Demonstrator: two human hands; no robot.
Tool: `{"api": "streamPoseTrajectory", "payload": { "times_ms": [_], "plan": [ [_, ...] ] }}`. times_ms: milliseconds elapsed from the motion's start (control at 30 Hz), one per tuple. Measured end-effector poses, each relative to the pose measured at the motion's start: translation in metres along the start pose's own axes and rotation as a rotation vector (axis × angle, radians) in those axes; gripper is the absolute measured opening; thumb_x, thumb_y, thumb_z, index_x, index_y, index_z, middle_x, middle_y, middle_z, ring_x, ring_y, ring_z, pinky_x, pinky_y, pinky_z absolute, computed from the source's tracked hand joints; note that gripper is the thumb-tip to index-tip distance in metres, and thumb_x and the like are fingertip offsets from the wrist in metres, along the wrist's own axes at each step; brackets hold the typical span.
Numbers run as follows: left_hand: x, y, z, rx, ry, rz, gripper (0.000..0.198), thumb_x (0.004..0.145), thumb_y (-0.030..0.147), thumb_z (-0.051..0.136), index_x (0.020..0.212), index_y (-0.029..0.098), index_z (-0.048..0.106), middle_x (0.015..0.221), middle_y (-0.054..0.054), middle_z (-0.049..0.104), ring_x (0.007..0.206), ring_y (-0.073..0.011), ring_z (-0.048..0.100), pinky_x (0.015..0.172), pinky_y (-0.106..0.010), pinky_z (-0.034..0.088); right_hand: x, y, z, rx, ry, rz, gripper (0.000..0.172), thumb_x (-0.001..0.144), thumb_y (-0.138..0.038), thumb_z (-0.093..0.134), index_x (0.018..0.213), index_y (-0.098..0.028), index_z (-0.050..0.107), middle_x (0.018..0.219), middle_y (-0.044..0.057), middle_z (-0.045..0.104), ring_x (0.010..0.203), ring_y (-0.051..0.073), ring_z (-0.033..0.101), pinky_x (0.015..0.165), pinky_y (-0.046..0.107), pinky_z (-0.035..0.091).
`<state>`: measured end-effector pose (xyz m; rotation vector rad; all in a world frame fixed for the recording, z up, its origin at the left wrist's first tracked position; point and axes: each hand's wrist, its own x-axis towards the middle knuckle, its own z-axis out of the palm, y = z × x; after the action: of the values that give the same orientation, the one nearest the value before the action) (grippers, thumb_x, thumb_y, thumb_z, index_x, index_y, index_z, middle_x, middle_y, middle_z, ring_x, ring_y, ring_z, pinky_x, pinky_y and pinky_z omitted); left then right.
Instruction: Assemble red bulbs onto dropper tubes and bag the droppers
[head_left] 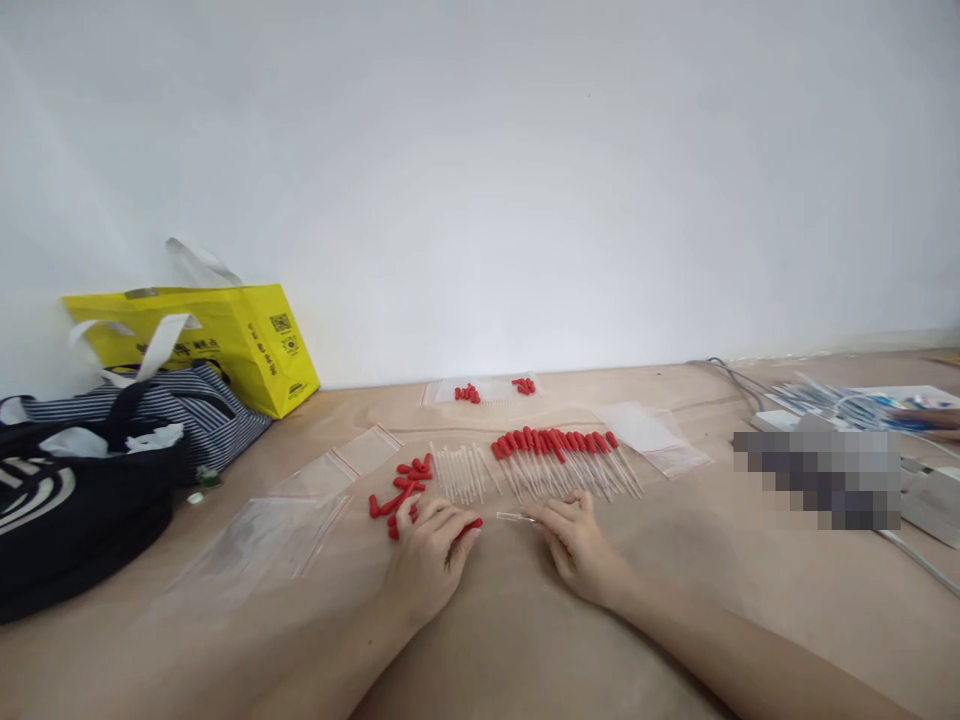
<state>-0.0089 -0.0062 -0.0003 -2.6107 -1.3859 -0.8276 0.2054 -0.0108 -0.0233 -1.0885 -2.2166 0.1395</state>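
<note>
My left hand (429, 545) rests on the tan table with its fingers pinched on a red rubber bulb (471, 527). My right hand (576, 535) is closed on a clear glass dropper tube (514, 517), whose free end points left toward the bulb. Just beyond my left hand lies a loose heap of red bulbs (401, 487). A row of bare clear tubes (463, 472) lies in the middle. To its right is a row of droppers with red bulbs fitted (564, 458).
Clear zip bags (315, 500) lie at left; another zip bag with red bulbs (487, 390) sits near the white wall. A yellow tote (225, 340), a striped bag (180, 405) and a black bag (67, 510) stand far left. Cables and a power strip (930, 490) are at right.
</note>
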Motion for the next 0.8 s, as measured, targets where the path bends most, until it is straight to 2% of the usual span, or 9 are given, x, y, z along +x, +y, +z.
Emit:
{"api": "streamPoseTrajectory", "payload": {
  "times_ms": [167, 567, 800],
  "plan": [
    [-0.0004, 0.0006, 0.0048, 0.011, 0.043, 0.037, 0.015, 0.083, 0.022, 0.045, 0.088, 0.024, 0.059, 0.091, -0.001, 0.068, 0.095, -0.0219, 0.055, 0.095, -0.051, 0.010, 0.0035, -0.0043, 0.0067, -0.038, 0.014, -0.050, 0.041, 0.076, -0.002, 0.036, 0.109, -0.021, 0.051, 0.079, 0.002, 0.061, 0.072, 0.012, 0.053, 0.076, 0.030, 0.025],
    [0.0000, 0.0034, 0.0049, -0.001, 0.091, 0.058, 0.017, 0.082, 0.021, 0.046, 0.086, 0.024, 0.062, 0.089, -0.002, 0.069, 0.094, -0.0230, 0.057, 0.097, -0.054, 0.008, 0.0044, -0.0061, 0.0078, -0.046, 0.010, -0.076, 0.040, 0.076, -0.003, 0.038, 0.109, -0.021, 0.051, 0.077, 0.001, 0.060, 0.070, 0.012, 0.052, 0.077, 0.030, 0.024],
    [-0.0018, 0.0038, 0.0060, -0.051, 0.072, 0.025, 0.016, 0.082, 0.021, 0.044, 0.078, 0.023, 0.060, 0.076, 0.002, 0.068, 0.086, -0.0200, 0.059, 0.096, -0.052, 0.009, 0.0048, -0.0056, 0.0099, -0.109, 0.004, -0.133, 0.041, 0.073, -0.004, 0.038, 0.107, -0.020, 0.054, 0.070, 0.001, 0.059, 0.059, 0.011, 0.045, 0.063, 0.029, 0.021]
  ]
}}
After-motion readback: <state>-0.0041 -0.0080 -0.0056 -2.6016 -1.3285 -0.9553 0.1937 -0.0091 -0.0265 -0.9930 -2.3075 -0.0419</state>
